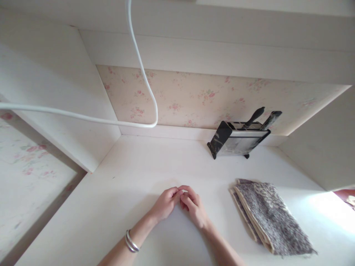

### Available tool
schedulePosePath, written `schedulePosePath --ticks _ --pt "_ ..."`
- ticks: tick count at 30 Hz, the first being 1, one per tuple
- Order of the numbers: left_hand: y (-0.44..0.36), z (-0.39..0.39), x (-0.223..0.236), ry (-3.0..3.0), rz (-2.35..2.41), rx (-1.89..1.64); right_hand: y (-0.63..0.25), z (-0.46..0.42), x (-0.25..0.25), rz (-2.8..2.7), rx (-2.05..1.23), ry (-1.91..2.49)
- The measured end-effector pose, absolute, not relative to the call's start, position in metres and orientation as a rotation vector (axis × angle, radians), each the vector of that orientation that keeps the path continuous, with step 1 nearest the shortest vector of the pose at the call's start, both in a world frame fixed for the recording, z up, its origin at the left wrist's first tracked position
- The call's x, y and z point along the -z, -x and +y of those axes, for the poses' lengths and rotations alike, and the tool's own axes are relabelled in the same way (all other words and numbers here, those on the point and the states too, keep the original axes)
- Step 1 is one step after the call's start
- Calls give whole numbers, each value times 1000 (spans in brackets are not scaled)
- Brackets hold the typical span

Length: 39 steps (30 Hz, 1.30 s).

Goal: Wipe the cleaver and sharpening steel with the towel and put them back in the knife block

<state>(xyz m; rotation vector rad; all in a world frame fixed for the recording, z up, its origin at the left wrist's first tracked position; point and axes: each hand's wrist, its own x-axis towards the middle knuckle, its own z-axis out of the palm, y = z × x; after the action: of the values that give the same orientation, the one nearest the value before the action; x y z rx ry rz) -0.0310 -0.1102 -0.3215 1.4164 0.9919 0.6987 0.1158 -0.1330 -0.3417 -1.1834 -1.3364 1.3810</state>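
My left hand (pixel 166 204) and my right hand (pixel 195 208) meet at the fingertips over the white tabletop (pixel 133 170). Both have their fingers curled in, and I see nothing held in either one. A silver bangle circles my left wrist. To the right of my right hand lies a folded grey-brown towel (pixel 273 218) with pale edging, apart from the hand. Farther back, near the wall, a knife block (pixel 238 142) with black ends stands upright, and two dark handles stick out of its top.
A white cable (pixel 152 99) hangs down from above and bends away to the left, close to the camera. White side panels (pixel 63 88) and an overhead shelf (pixel 222 40) frame the surface. Floral wallpaper (pixel 177 96) covers the back. Light falls on the right edge.
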Motion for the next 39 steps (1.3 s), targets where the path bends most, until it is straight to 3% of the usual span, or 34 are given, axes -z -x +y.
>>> schedulePosePath --ticks 39 --pt "30 -111 315 -1439 994 -697 -116 -133 339 -1345 -1375 1197"
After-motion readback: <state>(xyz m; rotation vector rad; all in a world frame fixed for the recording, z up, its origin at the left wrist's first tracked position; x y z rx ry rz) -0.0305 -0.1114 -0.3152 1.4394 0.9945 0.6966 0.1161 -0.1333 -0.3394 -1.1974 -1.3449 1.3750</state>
